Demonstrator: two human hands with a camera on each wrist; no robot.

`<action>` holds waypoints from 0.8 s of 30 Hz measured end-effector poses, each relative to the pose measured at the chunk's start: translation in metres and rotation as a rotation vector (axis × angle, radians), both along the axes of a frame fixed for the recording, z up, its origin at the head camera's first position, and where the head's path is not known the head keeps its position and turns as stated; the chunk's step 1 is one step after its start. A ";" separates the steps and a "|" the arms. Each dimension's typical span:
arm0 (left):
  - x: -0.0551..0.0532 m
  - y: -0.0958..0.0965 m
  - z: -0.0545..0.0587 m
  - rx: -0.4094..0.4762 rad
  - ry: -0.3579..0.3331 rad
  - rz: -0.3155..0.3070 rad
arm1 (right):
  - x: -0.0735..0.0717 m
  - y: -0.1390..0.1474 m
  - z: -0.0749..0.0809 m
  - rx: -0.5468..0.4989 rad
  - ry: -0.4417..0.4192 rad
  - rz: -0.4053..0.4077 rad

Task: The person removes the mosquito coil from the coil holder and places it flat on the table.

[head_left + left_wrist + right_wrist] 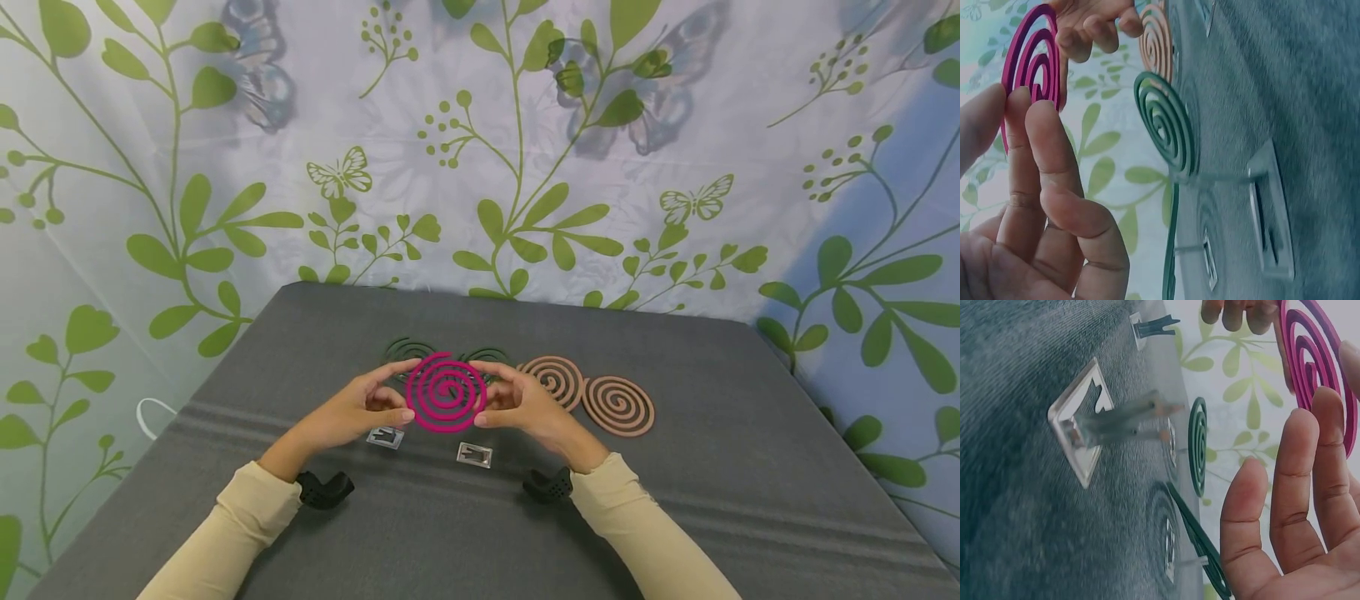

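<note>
Both hands hold a pink mosquito coil [447,390] by opposite edges, raised above the table with its flat spiral facing the head camera. My left hand [358,410] pinches its left edge between thumb and fingers. At the right edge, my right hand [531,408] grips it the same way. Behind it, partly hidden by the hands, two green mosquito coils [1197,447] are propped on metal stands. Nearer to me, below the hands, lie two small metal coil stands [475,454] [386,437]; the right wrist view shows a bent-up prong on each.
Two brown mosquito coils [618,406] [551,379] lie side by side to the right of the right hand. The grey cloth-covered table [720,467] runs back to a leaf-patterned curtain [420,192]. Black wrist devices [325,490] [546,485] hang under both wrists.
</note>
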State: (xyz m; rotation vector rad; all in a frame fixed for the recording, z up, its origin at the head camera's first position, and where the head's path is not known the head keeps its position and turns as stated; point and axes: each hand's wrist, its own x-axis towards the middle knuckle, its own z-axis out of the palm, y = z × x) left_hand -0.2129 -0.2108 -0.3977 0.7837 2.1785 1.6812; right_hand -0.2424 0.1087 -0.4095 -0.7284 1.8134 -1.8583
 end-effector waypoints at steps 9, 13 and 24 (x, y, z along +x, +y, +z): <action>0.005 0.019 0.000 -0.010 -0.018 -0.045 | 0.002 0.018 -0.003 0.012 0.026 0.001; 0.006 0.028 0.000 -0.017 -0.033 -0.034 | 0.004 0.028 -0.002 0.017 0.037 0.006; 0.008 0.050 -0.003 -0.014 -0.044 0.024 | 0.005 0.046 -0.005 0.031 0.065 -0.006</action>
